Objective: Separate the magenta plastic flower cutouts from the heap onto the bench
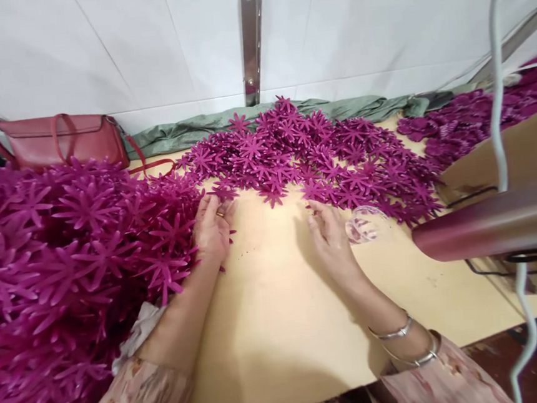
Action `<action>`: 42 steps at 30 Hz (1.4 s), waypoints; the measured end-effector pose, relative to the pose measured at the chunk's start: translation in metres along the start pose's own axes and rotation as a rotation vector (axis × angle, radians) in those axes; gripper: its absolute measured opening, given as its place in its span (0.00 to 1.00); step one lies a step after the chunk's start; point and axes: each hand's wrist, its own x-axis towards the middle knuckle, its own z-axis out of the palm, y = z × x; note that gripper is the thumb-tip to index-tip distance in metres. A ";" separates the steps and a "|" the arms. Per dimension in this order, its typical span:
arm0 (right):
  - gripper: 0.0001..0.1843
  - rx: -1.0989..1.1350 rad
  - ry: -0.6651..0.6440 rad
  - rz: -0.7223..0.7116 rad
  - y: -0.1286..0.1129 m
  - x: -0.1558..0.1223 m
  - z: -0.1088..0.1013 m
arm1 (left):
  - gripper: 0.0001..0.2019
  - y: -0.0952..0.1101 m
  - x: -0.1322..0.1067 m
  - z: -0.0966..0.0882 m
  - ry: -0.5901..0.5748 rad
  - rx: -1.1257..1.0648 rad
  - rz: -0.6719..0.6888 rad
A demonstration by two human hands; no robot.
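Note:
My left hand (212, 228) lies on the pale wooden table (278, 313), fingers stretched toward a magenta star-shaped flower piece at the edge of the big left heap (65, 244). It holds nothing. My right hand (330, 237) rests flat on the table with fingers extended, its tips just short of the flat spread of magenta flower pieces (311, 147). A small clear plastic dish (365, 224) sits right beside that hand.
A red handbag (56, 140) stands at the back left against the white wall. A green cloth (252, 118) runs along the back edge. More magenta pieces (472, 114) lie at the far right behind a cardboard box (522, 148). A dark metal tool (496, 225) and white cable (501, 143) hang on the right.

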 end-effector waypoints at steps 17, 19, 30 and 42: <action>0.10 0.449 -0.105 0.098 -0.060 0.017 0.032 | 0.20 -0.032 -0.045 0.003 -0.471 0.381 -0.168; 0.04 0.470 -0.098 0.099 -0.056 0.016 0.033 | 0.18 -0.032 -0.044 0.003 -0.472 0.405 -0.153; 0.06 0.204 -0.069 -0.229 -0.056 0.016 0.030 | 0.18 -0.039 -0.046 0.002 -0.442 0.408 -0.037; 0.19 0.298 -0.021 -0.123 -0.067 0.018 -0.005 | 0.07 -0.017 -0.055 0.007 -0.524 0.852 0.603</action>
